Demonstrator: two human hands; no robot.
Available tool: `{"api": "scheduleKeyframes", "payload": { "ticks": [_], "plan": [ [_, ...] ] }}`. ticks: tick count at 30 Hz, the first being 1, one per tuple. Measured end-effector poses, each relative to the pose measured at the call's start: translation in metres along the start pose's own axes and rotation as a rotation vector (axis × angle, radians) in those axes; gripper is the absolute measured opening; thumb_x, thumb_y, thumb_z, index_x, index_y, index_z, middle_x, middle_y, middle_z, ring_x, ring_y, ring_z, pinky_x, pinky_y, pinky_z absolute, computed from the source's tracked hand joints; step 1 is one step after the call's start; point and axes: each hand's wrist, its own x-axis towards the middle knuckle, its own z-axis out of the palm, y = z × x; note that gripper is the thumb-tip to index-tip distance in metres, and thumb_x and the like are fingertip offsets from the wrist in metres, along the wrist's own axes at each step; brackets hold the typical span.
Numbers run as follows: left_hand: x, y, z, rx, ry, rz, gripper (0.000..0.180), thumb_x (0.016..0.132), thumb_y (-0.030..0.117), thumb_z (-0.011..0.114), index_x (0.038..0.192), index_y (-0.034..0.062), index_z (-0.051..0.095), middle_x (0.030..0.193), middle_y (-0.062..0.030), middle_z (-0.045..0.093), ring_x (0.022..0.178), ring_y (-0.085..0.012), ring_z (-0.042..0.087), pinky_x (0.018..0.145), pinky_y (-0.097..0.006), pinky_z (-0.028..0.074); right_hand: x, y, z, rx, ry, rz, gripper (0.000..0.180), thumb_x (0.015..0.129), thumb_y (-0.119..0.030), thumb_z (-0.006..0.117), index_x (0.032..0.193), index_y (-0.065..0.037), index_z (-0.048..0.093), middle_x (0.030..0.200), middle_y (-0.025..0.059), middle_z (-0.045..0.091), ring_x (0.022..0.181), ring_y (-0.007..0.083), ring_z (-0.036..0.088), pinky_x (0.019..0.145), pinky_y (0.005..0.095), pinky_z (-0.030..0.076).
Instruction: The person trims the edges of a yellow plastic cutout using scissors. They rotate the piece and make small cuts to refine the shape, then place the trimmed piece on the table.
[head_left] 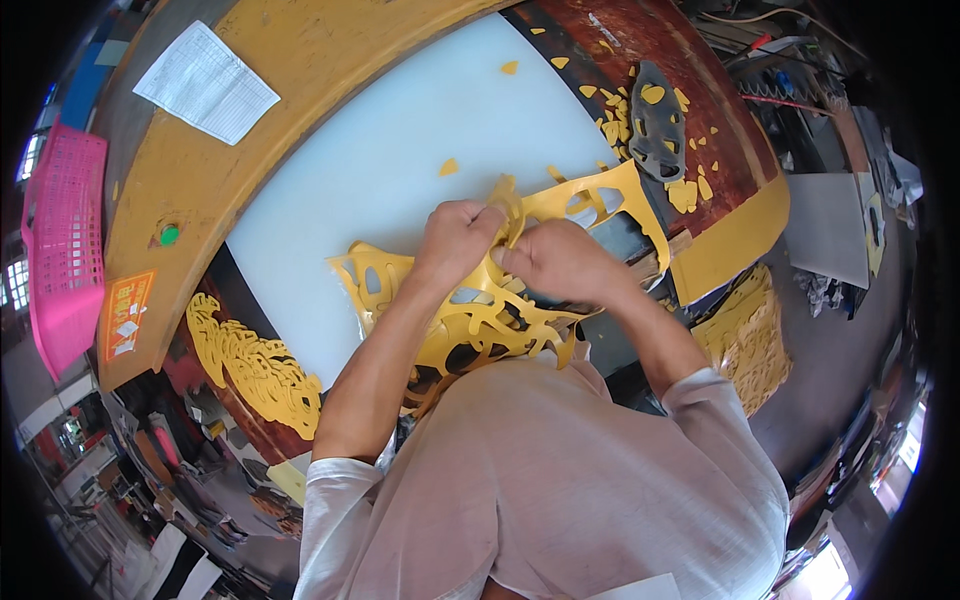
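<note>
A yellow sheet (472, 325) full of cut-out openings lies across the near edge of the white board (370, 150) and hangs toward my body. Above it, my left hand (458, 240) is closed round thin yellow cut pieces (510, 205) that stick up past the fingers. Close by on the right, my right hand (562, 262) pinches the yellow material between thumb and fingers; its exact grip is partly hidden. To the right, the sheet's far corner (640, 195) rests near the board's edge. A small yellow scrap (449, 167) lies on the board beyond my hands.
A dark plate with holes (658, 130) lies among yellow scraps at the far right. Yellow cut pieces (255, 370) are heaped at left; a stack of yellow sheets (750, 340) is at right. A yellow beam (290, 60) carries a green button (169, 235), paper (207, 85); a pink basket (65, 240) stands beyond.
</note>
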Motion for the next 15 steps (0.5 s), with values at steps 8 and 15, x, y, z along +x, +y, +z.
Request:
{"api": "scheduleKeyframes", "payload": {
  "ticks": [8, 15],
  "plan": [
    [0.009, -0.021, 0.0, -0.082, 0.036, -0.061, 0.041, 0.102, 0.03, 0.064, 0.077, -0.0017, 0.071, 0.059, 0.002, 0.047, 0.058, -0.0089, 0.042, 0.055, -0.035, 0.039, -0.049, -0.018, 0.049, -0.277, 0.084, -0.22, 0.03, 0.1, -0.026, 0.061, 0.08, -0.004, 0.067, 0.079, 0.0143, 0.069, 0.07, 0.0385, 0.067, 0.063, 0.0491, 0.053],
    [-0.004, -0.01, -0.005, -0.14, -0.027, 0.027, 0.041, 0.106, 0.03, 0.065, 0.077, 0.001, 0.067, 0.067, 0.0089, 0.048, 0.063, -0.0043, 0.037, 0.057, -0.028, 0.036, -0.02, 0.039, -0.001, 0.543, 0.385, 0.238, 0.046, 0.104, -0.042, 0.068, 0.079, -0.004, 0.068, 0.067, -0.0002, 0.065, 0.062, 0.0084, 0.056, 0.056, 0.0284, 0.044]
  ]
}}
